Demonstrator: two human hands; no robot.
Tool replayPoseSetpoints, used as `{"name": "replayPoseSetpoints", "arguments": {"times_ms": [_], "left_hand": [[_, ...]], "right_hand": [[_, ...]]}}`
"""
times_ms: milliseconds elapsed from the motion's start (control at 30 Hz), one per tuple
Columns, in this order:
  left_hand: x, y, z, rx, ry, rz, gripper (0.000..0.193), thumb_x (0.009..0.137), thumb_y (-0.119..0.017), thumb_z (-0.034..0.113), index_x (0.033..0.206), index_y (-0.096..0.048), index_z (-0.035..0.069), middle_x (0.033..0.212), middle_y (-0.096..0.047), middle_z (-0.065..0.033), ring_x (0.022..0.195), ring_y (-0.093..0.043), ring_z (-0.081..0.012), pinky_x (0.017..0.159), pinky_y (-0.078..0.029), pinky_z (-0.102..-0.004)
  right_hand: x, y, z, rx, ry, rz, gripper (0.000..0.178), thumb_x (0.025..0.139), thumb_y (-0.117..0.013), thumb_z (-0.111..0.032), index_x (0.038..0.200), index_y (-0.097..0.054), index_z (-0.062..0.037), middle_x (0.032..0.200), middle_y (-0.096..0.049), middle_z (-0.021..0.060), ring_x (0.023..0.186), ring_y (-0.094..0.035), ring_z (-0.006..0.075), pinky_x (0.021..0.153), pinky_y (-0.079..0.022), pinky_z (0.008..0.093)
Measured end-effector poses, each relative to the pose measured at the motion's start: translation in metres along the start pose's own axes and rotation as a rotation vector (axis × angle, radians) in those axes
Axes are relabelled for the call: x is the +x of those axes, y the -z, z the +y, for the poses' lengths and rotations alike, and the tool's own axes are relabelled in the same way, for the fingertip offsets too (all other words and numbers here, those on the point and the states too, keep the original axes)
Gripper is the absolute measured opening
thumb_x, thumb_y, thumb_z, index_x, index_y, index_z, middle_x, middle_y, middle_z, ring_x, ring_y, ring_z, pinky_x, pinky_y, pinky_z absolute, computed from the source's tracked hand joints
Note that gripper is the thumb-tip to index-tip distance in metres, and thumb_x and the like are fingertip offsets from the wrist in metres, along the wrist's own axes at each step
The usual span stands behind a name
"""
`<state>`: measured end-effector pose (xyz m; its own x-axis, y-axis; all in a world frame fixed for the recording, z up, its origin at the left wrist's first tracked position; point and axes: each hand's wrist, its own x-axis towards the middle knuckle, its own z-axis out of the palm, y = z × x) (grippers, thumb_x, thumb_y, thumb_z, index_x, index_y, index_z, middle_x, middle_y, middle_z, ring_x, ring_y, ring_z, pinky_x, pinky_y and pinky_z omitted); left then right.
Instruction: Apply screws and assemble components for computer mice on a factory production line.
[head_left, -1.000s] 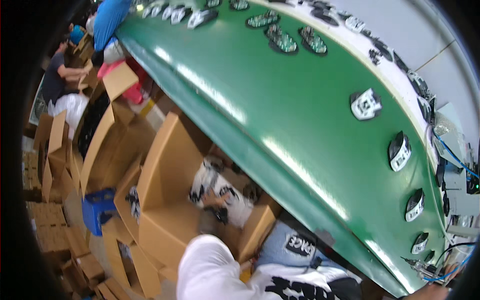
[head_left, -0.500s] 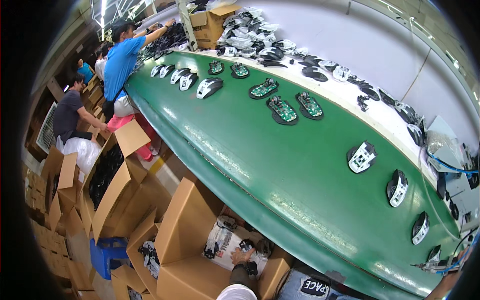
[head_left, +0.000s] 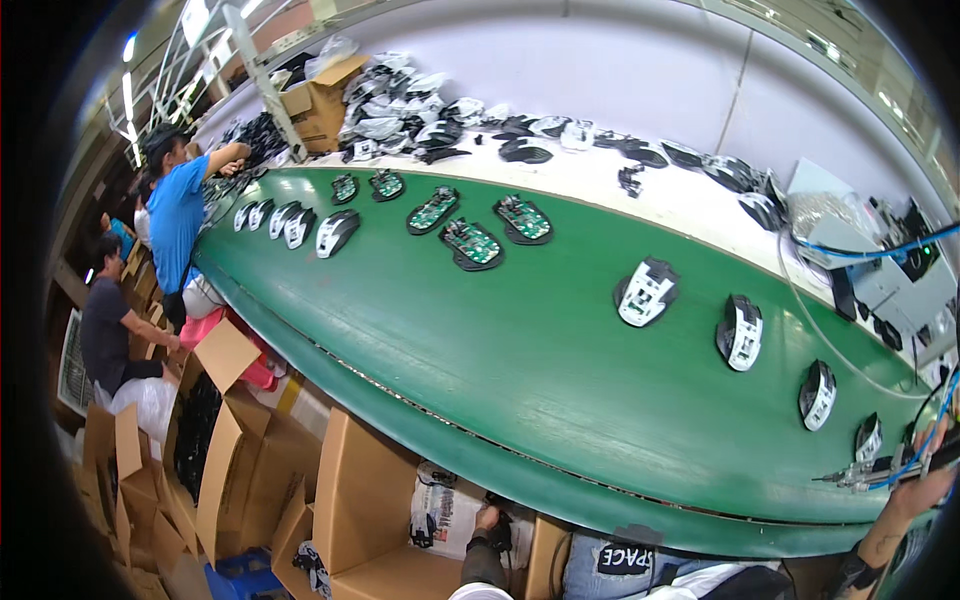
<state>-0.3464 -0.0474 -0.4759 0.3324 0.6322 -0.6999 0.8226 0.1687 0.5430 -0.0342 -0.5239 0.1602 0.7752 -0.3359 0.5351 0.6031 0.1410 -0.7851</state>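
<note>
My left hand [head_left: 487, 517] is down inside an open cardboard box [head_left: 365, 500] below the table, fingers curled against dark parts. What they hold, if anything, is hidden. Pale printed sheeting [head_left: 455, 510] lines the box, with black-and-white mouse parts [head_left: 424, 528] on it. At the far right, my right hand [head_left: 922, 488] is closed around a slim powered screwdriver [head_left: 855, 474] with a blue hose. Its tip points left over the green table [head_left: 560, 400]. Just above the tip lies a mouse shell [head_left: 868, 437]; more white-and-black shells [head_left: 818, 395] run up the table.
Several mouse bases with green circuit boards [head_left: 472, 243] and white-topped mice [head_left: 337, 232] lie farther off. Bagged parts [head_left: 395, 105] are heaped on the white ledge. A person in blue [head_left: 178, 220] reaches across the far end. Open cartons [head_left: 240, 450] and a blue stool [head_left: 240, 578] stand left.
The view has swung to the right and up. My left hand's fingers, spread before, are now curled in the box. More of my right hand and forearm with the screwdriver shows.
</note>
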Motion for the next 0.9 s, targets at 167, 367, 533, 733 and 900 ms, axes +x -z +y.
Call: {"name": "replayPoseSetpoints", "arguments": {"times_ms": [167, 367, 533, 733, 900], "left_hand": [[0.009, 0.023, -0.011, 0.191, -0.138, -0.219, 0.059, 0.07, -0.067, 0.035, 0.113, -0.055, -0.003, 0.102, -0.063, -0.0178, 0.098, -0.059, -0.0287, 0.089, -0.043, -0.0367], [-0.152, 0.152, 0.229, 0.463, 0.017, -0.19, 0.043, 0.068, -0.071, 0.037, 0.096, -0.067, 0.005, 0.09, -0.067, -0.0108, 0.083, -0.063, -0.0206, 0.073, -0.049, -0.0332], [-0.324, 0.308, 0.274, -0.237, -0.443, -0.105, 0.033, 0.072, -0.072, 0.013, 0.101, -0.061, 0.003, 0.093, -0.062, -0.0014, 0.085, -0.058, -0.0123, 0.076, -0.046, -0.028], [-0.326, 0.239, 0.454, -0.027, -0.849, -0.042, 0.044, 0.078, -0.065, 0.022, 0.114, -0.055, -0.001, 0.104, -0.06, -0.0052, 0.096, -0.053, -0.0151, 0.087, -0.04, -0.0295], [-0.252, 0.214, 0.516, 0.493, -0.603, 0.124, 0.068, 0.07, -0.068, 0.046, 0.115, -0.055, -0.003, 0.101, -0.062, -0.0178, 0.092, -0.057, -0.0265, 0.082, -0.043, -0.0325]], "right_hand": [[0.007, 0.008, -0.003, 0.026, -0.003, 0.047, 0.07, 0.077, -0.04, -0.073, 0.106, -0.056, -0.0111, 0.094, -0.06, 0.0114, 0.074, -0.057, 0.0285, 0.066, -0.048, 0.0438], [-0.016, -0.009, -0.003, -0.035, 0.08, 0.079, 0.049, 0.094, -0.031, -0.043, 0.116, -0.041, -0.0004, 0.069, -0.043, 0.0054, 0.055, -0.036, 0.0081, 0.05, -0.031, 0.02], [-0.008, 0.004, 0.002, 0.235, -0.018, -0.255, 0.063, 0.089, -0.045, -0.049, 0.123, -0.031, 0.0021, 0.067, -0.043, 0.006, 0.05, -0.037, 0.0107, 0.049, -0.033, 0.0216], [-0.001, -0.001, -0.008, 0.272, -0.097, -0.269, 0.069, 0.086, -0.043, -0.06, 0.117, -0.035, 0.0015, 0.065, -0.046, 0.0068, 0.045, -0.042, 0.0128, 0.045, -0.034, 0.0234], [-0.004, 0.024, -0.011, 0.404, -0.213, -0.437, 0.068, 0.088, -0.039, -0.059, 0.117, -0.036, 0.0016, 0.062, -0.047, 0.0109, 0.046, -0.046, 0.0176, 0.044, -0.043, 0.0293]]}}
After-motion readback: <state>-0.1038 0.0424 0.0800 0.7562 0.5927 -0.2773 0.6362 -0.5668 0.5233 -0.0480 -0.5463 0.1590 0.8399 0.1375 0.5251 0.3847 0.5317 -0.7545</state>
